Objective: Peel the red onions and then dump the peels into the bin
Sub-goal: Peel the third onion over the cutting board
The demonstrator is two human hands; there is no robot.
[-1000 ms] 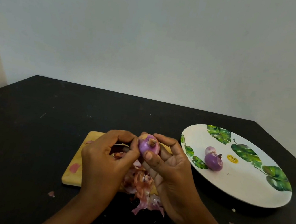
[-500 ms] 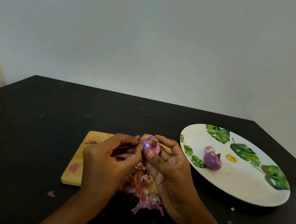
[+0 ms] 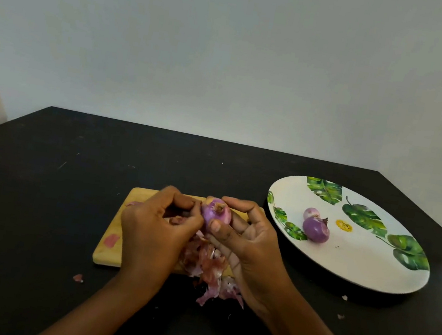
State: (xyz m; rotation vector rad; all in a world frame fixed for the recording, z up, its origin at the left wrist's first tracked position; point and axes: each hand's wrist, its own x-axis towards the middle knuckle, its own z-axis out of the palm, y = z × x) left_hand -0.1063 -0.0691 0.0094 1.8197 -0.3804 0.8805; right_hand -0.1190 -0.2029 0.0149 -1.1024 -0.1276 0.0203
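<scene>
The right hand [image 3: 248,246] cups the red onion [image 3: 217,212] above the far edge of the cutting board [image 3: 115,226], fingers curled behind it and thumb pressed on its front. The left hand [image 3: 153,229] has its curled fingertips pinched in against the onion's side, but whether a strip of skin lies between them cannot be told. The bulb looks smooth and mostly bare apart from its root tuft, so a hard tug could likely squeeze it out of that grip and send it off the board onto the desk [image 3: 37,197]. The peels [image 3: 208,265] are heaped on the board's near edge and spill over it, and one scrap [image 3: 78,278] lies off the near left corner. A wrist brushing the heap would probably scatter more, leaving extra to gather for the bin, which is not in view. To the right of the board, two peeled onions [image 3: 316,229] rest on the plate [image 3: 341,277].
</scene>
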